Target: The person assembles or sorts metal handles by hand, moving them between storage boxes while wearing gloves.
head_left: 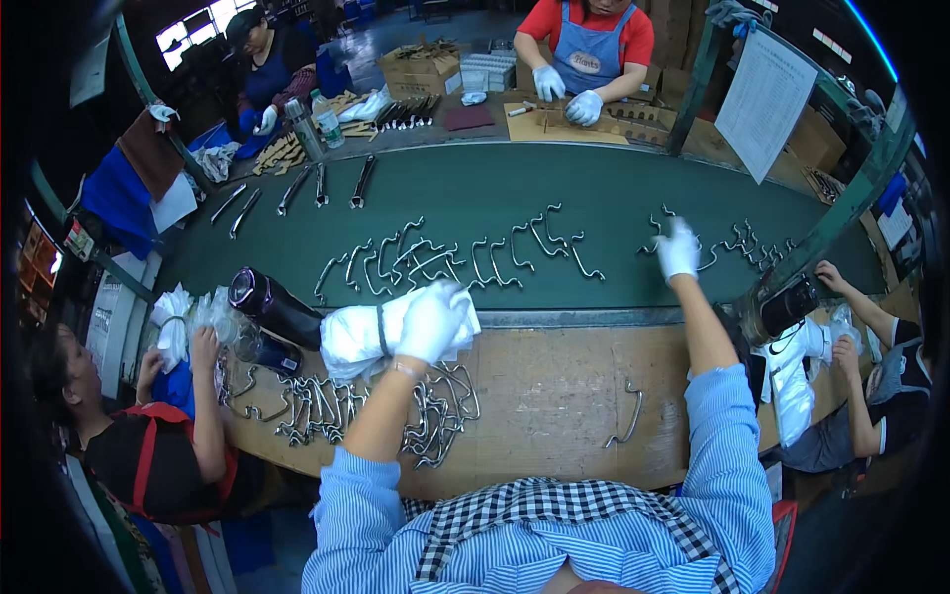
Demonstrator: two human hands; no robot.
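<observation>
My left hand (432, 322), in a white glove, is closed over the right end of a white plastic bundle (354, 342). A dark band goes round that bundle, which lies at the belt's near edge. My right hand (678, 249), also gloved, reaches over the green conveyor belt (594, 178) with its fingers stretched out. Shiny bent metal rods lie close around it, among them a zigzag rod (665, 210) by its fingertips. More bent rods (421, 259) are spread across the belt's middle. Beneath my left forearm is a tangled pile of rods (322, 411).
A single bent rod (630, 414) lies on the wooden table (534, 396). A dark cylinder (262, 297) stands left of the bundle. Straight metal pieces (364, 181) lie on the belt's far left. Co-workers sit on both sides and across. Green posts (698, 84) flank the belt.
</observation>
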